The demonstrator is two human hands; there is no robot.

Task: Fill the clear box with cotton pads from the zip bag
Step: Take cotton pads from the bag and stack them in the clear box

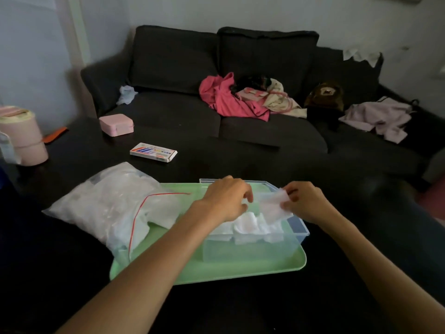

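So both hands are over the clear box (255, 239), which sits on a light green tray (216, 268) on the dark bench (216, 162). The right hand (307, 203) has its fingers curled round a small stack of white cotton pads (273, 206), pinching it at the right edge and holding it over the right part of the box, just above the pads already in there. The left hand (227, 198) is over the left half of the box with fingers loosely bent and pointing down toward the stack; honestly can't tell if they're touching a pad or just hovering, nothing is clearly gripped. Inside the box there's already a row of white pads (250, 226) standing along the near wall, and the back part looks less full. The zip bag (113, 206) lies to the left, half on the tray and half on the bench, with its red zip line open toward the box and loads of pads visible through the plastic. Further back on the bench there's a small flat colourful packet (153, 152), a pink case (116, 124) and a pink round container (22, 136) at the left edge. Behind it all is a dark sofa (183, 68) with a pile of pink clothes (228, 97) on it.
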